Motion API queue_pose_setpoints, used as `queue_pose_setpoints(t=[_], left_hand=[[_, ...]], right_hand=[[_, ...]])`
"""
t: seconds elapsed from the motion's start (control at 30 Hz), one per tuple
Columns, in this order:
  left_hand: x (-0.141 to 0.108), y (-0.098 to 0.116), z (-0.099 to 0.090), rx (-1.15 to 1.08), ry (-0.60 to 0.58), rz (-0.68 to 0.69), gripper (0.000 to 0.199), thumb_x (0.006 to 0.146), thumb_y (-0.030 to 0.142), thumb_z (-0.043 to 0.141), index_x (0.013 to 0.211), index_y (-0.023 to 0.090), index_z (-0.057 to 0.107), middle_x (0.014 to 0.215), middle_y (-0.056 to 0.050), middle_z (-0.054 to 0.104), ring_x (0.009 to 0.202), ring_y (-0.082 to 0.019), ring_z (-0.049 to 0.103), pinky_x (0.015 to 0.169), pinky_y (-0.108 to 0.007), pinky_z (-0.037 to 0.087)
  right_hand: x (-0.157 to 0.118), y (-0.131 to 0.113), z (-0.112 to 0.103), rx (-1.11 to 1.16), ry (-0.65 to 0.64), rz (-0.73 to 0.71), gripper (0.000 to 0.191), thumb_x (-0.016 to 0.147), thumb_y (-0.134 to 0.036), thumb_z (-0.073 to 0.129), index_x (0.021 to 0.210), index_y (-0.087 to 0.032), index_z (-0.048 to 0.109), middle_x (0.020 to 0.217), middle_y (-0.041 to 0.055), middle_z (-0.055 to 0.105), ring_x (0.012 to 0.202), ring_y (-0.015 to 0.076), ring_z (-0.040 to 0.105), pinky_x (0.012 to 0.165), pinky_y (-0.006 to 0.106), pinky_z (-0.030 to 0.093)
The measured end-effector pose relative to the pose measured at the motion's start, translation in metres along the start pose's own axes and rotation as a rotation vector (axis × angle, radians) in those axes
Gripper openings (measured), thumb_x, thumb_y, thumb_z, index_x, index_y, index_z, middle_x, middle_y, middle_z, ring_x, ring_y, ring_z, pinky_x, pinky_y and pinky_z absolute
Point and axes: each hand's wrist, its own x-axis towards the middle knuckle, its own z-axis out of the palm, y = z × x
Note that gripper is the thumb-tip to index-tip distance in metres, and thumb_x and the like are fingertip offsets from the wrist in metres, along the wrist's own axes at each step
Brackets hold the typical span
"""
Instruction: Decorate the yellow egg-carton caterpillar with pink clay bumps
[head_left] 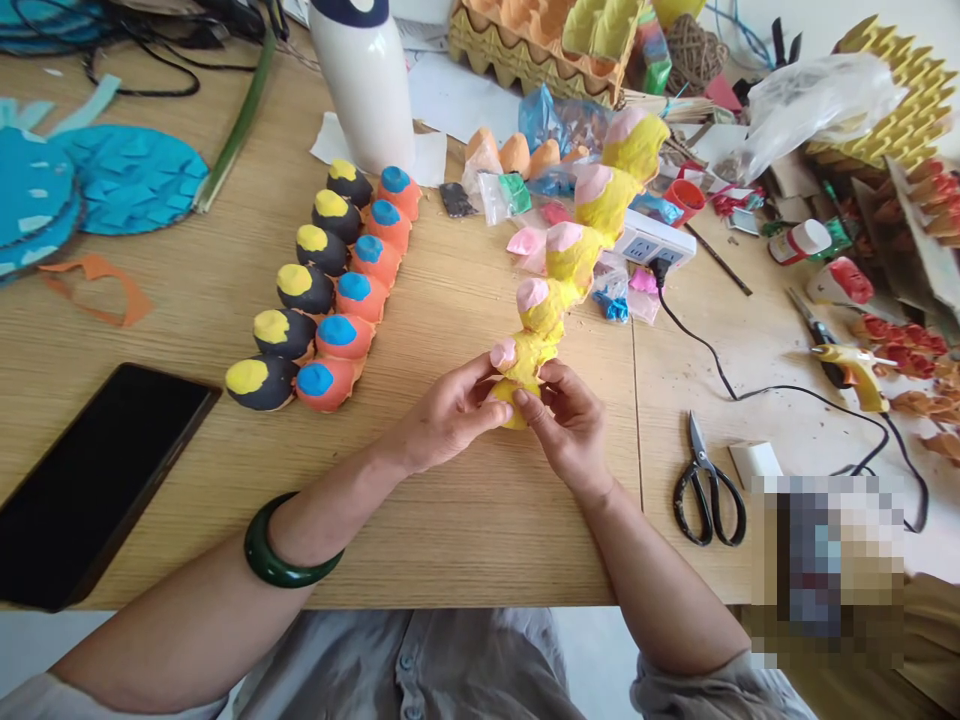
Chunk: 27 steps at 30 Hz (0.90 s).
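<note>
My left hand point(450, 412) and my right hand point(570, 430) both grip the near end of a yellow-painted egg-carton strip point(574, 250), which has pink tips and runs away from me across the table. My fingers hide part of its lowest cup. To the left of my left hand lie two more painted strips, side by side: a black one with yellow tops point(315, 270) and an orange one with blue tops point(352, 290). Neither hand touches them. A green bangle point(292, 545) circles my left wrist.
On the wooden table point(480, 530) lie a black phone point(97, 480), black-handled scissors point(705, 490) and a yellow glue gun point(855, 375). A white power strip point(652, 240) with a black cord sits beyond the yellow strip. A white bottle point(364, 80) and egg trays point(525, 40) stand farther back.
</note>
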Motion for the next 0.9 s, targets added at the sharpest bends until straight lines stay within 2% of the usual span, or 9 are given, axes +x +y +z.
queue_pose_setpoints(t=[0.13,0.2,0.33,0.43,0.57,0.77,0.9], left_hand=[[-0.0012,0.0012,-0.0021,0.051,-0.009,-0.001,0.036,0.095,0.027,0.067,0.129,0.017,0.065,0.12,-0.009,0.073,0.11,-0.024,0.068,0.093,-0.034,0.054],[-0.002,0.0029,-0.0032,0.062,-0.006,-0.019,0.037,0.094,0.026,0.067,0.129,0.017,0.066,0.115,-0.008,0.073,0.109,-0.024,0.068,0.092,-0.034,0.054],[-0.0024,0.0044,-0.0042,-0.023,-0.021,-0.02,0.037,0.092,0.026,0.067,0.129,0.019,0.069,0.114,-0.008,0.073,0.11,-0.025,0.066,0.1,-0.038,0.052],[-0.0016,0.0038,-0.0035,-0.126,-0.041,-0.034,0.04,0.091,0.024,0.065,0.131,0.021,0.07,0.12,-0.008,0.073,0.118,-0.027,0.065,0.106,-0.04,0.051],[-0.0007,0.0021,-0.0024,-0.098,-0.013,-0.044,0.041,0.093,0.023,0.065,0.134,0.021,0.068,0.126,-0.008,0.072,0.125,-0.027,0.064,0.109,-0.041,0.049],[-0.0009,0.0011,-0.0035,0.004,-0.012,-0.024,0.037,0.094,0.023,0.067,0.13,0.019,0.067,0.117,-0.008,0.072,0.109,-0.024,0.067,0.095,-0.036,0.053],[-0.0022,0.002,-0.0052,-0.089,-0.027,-0.025,0.038,0.092,0.021,0.066,0.13,0.022,0.071,0.109,-0.004,0.069,0.102,-0.019,0.062,0.095,-0.032,0.051]], right_hand=[[-0.0004,0.0001,-0.0005,-0.024,-0.005,-0.023,0.02,0.09,-0.04,0.082,0.098,-0.027,0.07,0.083,-0.0022,0.06,0.066,0.0116,0.051,0.062,0.028,0.05],[-0.0003,0.0002,-0.0013,-0.02,0.005,-0.014,0.021,0.089,-0.042,0.082,0.099,-0.027,0.07,0.085,-0.0015,0.063,0.067,0.0122,0.052,0.063,0.028,0.051],[0.0,0.0002,-0.0028,0.001,0.033,0.024,0.03,0.088,-0.05,0.081,0.106,-0.029,0.07,0.096,0.0012,0.068,0.071,0.0137,0.058,0.063,0.029,0.055],[0.0001,0.0005,-0.0032,0.006,0.042,0.034,0.03,0.089,-0.049,0.081,0.107,-0.029,0.07,0.099,0.0014,0.069,0.074,0.0142,0.061,0.065,0.029,0.057],[-0.0001,0.0011,-0.0022,0.017,0.036,0.005,0.027,0.089,-0.047,0.081,0.106,-0.028,0.071,0.103,0.0024,0.071,0.08,0.0149,0.063,0.068,0.029,0.058],[-0.0006,0.001,-0.0012,-0.023,0.003,0.016,0.026,0.088,-0.045,0.083,0.1,-0.027,0.07,0.091,0.0003,0.067,0.07,0.0132,0.058,0.064,0.029,0.055],[0.0013,-0.0005,-0.0024,0.003,0.035,0.029,0.031,0.087,-0.051,0.082,0.105,-0.028,0.071,0.098,0.0018,0.069,0.075,0.0145,0.062,0.066,0.03,0.058]])
